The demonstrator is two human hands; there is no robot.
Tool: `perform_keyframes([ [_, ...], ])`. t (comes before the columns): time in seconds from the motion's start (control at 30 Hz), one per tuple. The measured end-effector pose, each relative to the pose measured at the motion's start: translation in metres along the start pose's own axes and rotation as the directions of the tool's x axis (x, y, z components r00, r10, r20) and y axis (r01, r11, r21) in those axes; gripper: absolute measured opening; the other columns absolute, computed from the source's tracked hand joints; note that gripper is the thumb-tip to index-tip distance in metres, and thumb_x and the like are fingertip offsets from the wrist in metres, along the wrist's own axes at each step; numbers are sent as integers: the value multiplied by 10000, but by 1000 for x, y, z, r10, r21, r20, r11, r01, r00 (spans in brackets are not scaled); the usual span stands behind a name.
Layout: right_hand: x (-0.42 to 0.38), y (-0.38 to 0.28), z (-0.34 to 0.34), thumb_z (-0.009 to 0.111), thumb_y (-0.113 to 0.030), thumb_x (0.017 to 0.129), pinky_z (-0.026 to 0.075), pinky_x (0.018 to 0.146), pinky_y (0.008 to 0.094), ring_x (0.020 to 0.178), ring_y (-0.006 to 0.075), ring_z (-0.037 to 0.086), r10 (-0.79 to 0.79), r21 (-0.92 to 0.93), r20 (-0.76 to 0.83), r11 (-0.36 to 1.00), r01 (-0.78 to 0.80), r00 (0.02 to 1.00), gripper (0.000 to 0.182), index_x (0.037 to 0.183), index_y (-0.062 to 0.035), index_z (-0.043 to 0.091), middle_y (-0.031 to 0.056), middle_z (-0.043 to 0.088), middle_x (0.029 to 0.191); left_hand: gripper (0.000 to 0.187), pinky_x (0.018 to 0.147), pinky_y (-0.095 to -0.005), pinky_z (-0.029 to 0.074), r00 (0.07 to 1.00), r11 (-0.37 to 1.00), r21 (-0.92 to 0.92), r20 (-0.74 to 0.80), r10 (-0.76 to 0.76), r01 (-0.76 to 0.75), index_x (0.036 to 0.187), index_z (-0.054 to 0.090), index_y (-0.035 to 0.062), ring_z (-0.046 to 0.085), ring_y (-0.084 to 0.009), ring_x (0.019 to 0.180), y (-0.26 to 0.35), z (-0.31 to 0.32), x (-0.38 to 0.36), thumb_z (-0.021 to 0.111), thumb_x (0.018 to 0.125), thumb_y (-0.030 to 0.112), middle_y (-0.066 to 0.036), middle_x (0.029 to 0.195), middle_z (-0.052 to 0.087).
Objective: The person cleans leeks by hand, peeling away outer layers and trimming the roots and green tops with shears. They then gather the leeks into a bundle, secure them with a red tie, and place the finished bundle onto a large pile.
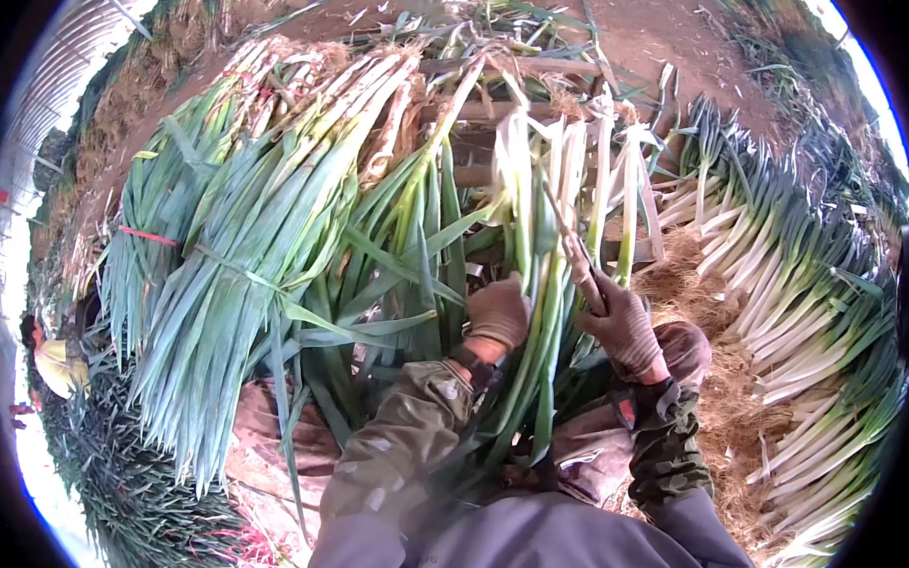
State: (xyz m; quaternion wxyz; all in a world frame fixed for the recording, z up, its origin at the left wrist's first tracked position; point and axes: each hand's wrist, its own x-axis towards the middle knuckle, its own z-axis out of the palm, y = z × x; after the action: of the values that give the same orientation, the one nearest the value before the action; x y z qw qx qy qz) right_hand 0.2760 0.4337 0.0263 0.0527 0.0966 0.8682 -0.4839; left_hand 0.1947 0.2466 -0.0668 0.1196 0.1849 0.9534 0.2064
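Note:
Long green onions with white stems (516,171) stand side by side in front of me, their green leaves hanging over my lap. My left hand (499,311), in a brown glove, is closed around some of these leaves. My right hand (623,325), gloved too, is wrapped round the handle of a thin stick-like tool (578,256), which slants up to the left across the white stems. The tool's far end is hard to make out among the stems. To the left, a large bundle of leeks (266,237) lies with its roots at the top.
Trimmed white-stemmed onions (764,295) lie in a long row on the right, beside heaps of cut roots (726,404). A wooden frame (481,110) stands ahead. Dark green leaves (138,473) and pink ties (260,553) are at lower left.

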Motion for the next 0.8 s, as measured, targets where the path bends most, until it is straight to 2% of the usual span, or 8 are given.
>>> perform_keyframes([
  [0.13,24,-32,24,754,-184,778,554,704,383,745,261,705,-113,-96,129,987,126,985,655,1368,-32,514,213,700,889,244,596,-439,558,994,988,112,32,100,-103,952,644,91,710,-328,677,15,10,-32,623,898,327,-116,740,698],
  [0.17,29,-45,27,762,-187,774,526,762,344,776,200,635,-93,-86,132,991,105,987,624,1325,10,547,184,687,904,340,651,-447,567,964,956,186,183,193,-226,1009,652,65,716,-348,753,9,15,-35,616,921,391,-152,828,704],
  [0.3,57,-35,49,756,-190,755,517,742,364,749,204,619,-13,-98,29,995,16,999,552,1251,-11,594,181,645,830,448,760,-459,568,895,956,-28,344,283,-292,1083,656,60,700,-382,888,-18,-67,-16,629,924,477,-180,997,697],
  [0.37,54,-39,53,742,-206,749,519,735,378,732,266,637,13,-90,53,996,-8,998,555,1252,-26,592,201,645,832,430,681,-393,528,992,987,-113,29,120,-116,1084,678,118,657,-270,757,-48,-109,13,651,903,507,-135,860,669],
  [0.4,49,-40,56,740,-210,746,518,730,383,727,287,641,23,-70,87,997,-17,996,551,1245,-29,591,209,645,832,399,666,-353,498,992,996,58,-111,-67,74,1124,660,110,620,-233,742,-55,-132,36,625,940,463,-119,868,652],
  [0.47,46,-34,66,742,-216,747,517,723,381,722,291,647,-34,-75,110,996,43,993,571,1264,-34,580,216,648,834,553,856,-446,507,954,913,304,-216,-210,270,1174,618,72,647,-276,1056,-100,-136,84,778,799,447,-115,1163,652],
  [0.57,47,-33,69,760,-220,744,518,723,377,728,265,655,-60,-43,100,997,64,993,601,1283,-30,573,205,645,825,562,884,-457,504,923,865,355,-280,-264,355,1156,595,64,639,-298,1093,-135,-101,121,797,784,435,-148,1216,635],
  [0.8,41,-45,62,755,-205,763,515,728,336,699,206,581,13,-34,141,999,-8,990,556,1264,-31,588,147,613,777,827,920,-431,519,950,945,-108,-12,-312,309,1197,603,-32,669,-393,1033,-134,-132,122,878,626,500,-263,1149,673],
])
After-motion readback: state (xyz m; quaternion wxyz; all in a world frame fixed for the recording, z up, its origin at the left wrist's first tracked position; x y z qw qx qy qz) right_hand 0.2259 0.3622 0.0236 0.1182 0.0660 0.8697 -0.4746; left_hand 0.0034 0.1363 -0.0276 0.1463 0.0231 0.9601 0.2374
